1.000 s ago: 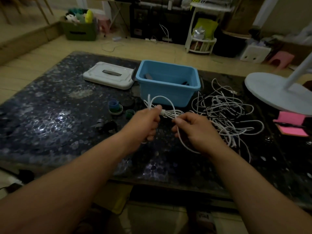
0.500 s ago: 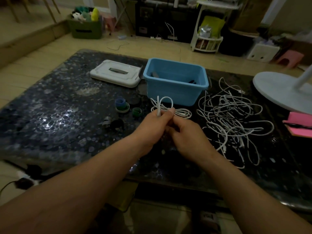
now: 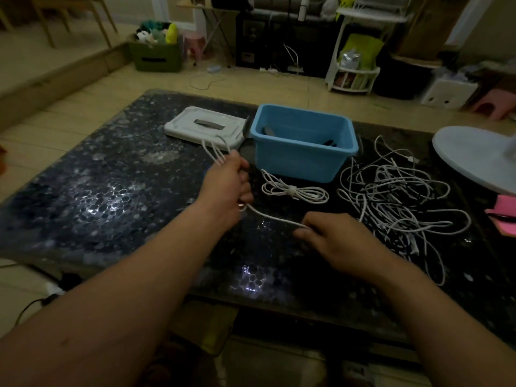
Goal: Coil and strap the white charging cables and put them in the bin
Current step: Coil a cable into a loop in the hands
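My left hand (image 3: pixel 227 184) grips folded loops of a white cable (image 3: pixel 275 218), which stick out above the fist toward the lid. A free length of that cable runs down to my right hand (image 3: pixel 336 243), which pinches it between fingertips. A coiled, strapped white cable (image 3: pixel 293 190) lies on the table in front of the blue bin (image 3: pixel 304 153). A tangled pile of white cables (image 3: pixel 399 199) spreads to the right of the bin.
A white lid (image 3: pixel 201 128) lies left of the bin on the dark speckled table (image 3: pixel 106 185). A round white lamp base (image 3: pixel 480 160) sits at the right edge, pink sticky notes (image 3: pixel 505 219) below it. Dark items lie inside the bin.
My hands have separated: the left moved up and left with the loops, the right pulled down and right, stretching a cable length between them. The view shifted, showing a strapped coil by the bin.
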